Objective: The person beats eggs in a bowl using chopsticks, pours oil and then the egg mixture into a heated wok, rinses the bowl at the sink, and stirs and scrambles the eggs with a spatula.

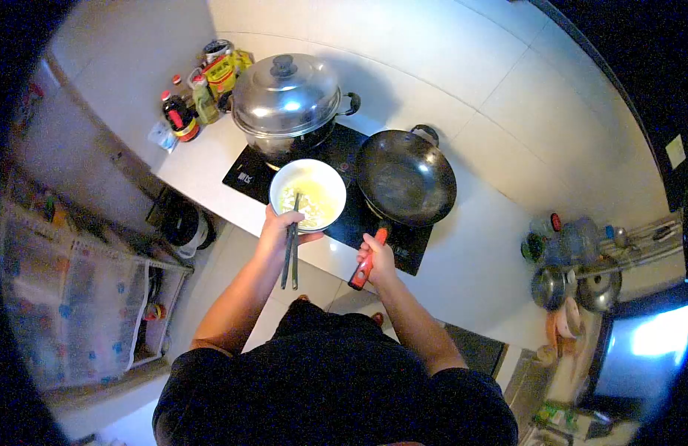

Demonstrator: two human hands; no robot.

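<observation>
My left hand (275, 232) grips a white bowl (335, 183) from its near side and holds it over the front of the cooktop. Inside the bowl is a pale yellow liquid (314, 192) with lighter bits or froth. Dark chopsticks (290, 260) rest against the rim under my left thumb, tips in the bowl and the other ends hanging below it. My right hand (377, 260) is wrapped round the red handle (365, 269) of a black wok (406, 178). The wok sits on the right side of the cooktop, and no food shows in it.
A large lidded steel pot (286, 100) stands behind the bowl on the black cooktop (243, 172). Sauce bottles (180, 117) and yellow packets (221, 74) crowd the back left corner. Pans and lids (598, 286) hang at the right. A rice cooker-like appliance (184, 227) stands lower left.
</observation>
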